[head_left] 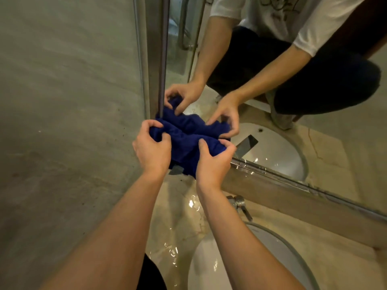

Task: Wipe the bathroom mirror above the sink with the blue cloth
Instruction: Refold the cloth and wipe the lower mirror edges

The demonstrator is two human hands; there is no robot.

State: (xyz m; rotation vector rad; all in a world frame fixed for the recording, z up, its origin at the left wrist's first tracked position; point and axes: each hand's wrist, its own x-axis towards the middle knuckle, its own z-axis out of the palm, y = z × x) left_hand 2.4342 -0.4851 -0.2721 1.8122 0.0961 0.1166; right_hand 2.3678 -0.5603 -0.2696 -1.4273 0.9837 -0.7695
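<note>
The cloth (184, 141) is dark blue, plain, no pattern; the sink (211, 260) at five o'clock is shiny white; the counter (178, 208) is cream with thin brown lines; the tap (240, 205) is silver; the wall (62, 122) at nine o'clock is grey-green.

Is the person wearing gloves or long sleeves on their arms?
No gloves and no long sleeves. The left hand and right hand are bare, with no rings, watch or bracelets visible, and both forearms are uncovered up to the picture's bottom edge. The mirror reflects a white short-sleeved T-shirt with a dark line drawing on the front, and dark trousers.
</note>
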